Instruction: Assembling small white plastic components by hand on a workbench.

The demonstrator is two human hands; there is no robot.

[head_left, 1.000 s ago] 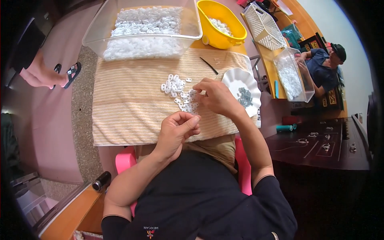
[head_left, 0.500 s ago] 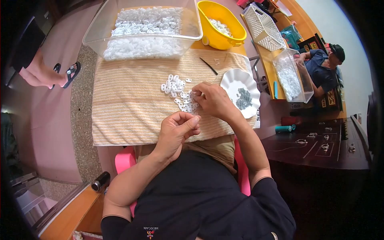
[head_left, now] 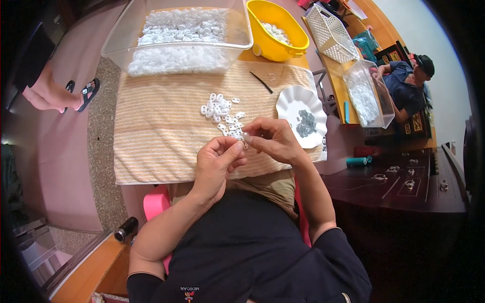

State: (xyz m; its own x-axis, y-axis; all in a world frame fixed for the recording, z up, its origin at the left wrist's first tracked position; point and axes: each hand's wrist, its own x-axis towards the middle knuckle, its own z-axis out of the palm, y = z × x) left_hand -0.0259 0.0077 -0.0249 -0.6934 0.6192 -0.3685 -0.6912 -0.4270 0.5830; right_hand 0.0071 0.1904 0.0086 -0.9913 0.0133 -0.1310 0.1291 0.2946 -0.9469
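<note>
My left hand point(head_left: 217, 164) is closed in a pinch at the towel's near side; whatever lies between its thumb and finger is too small to make out. Close beside it, my right hand point(head_left: 277, 140) pinches a small white plastic piece point(head_left: 245, 135), and the fingertips of both hands nearly meet. Just beyond them lies a loose pile of white oval plastic pieces point(head_left: 217, 107) with holes, on a striped towel point(head_left: 156, 136). To the right of my right hand stands a white plate with a wavy rim point(head_left: 290, 98), holding small grey-clear bits point(head_left: 306, 123).
A clear bin point(head_left: 177, 47) full of white pieces and a yellow tub point(head_left: 275, 48) stand at the back. A thin black stick point(head_left: 261, 83) lies on the towel. At right, a person point(head_left: 409, 83) sits by another clear bin point(head_left: 386, 108). Someone's legs point(head_left: 48, 93) are at left.
My right hand has come down from the pile toward my left, bringing a small white piece to its fingertips. My left hand stays pinched, shifted slightly left.
</note>
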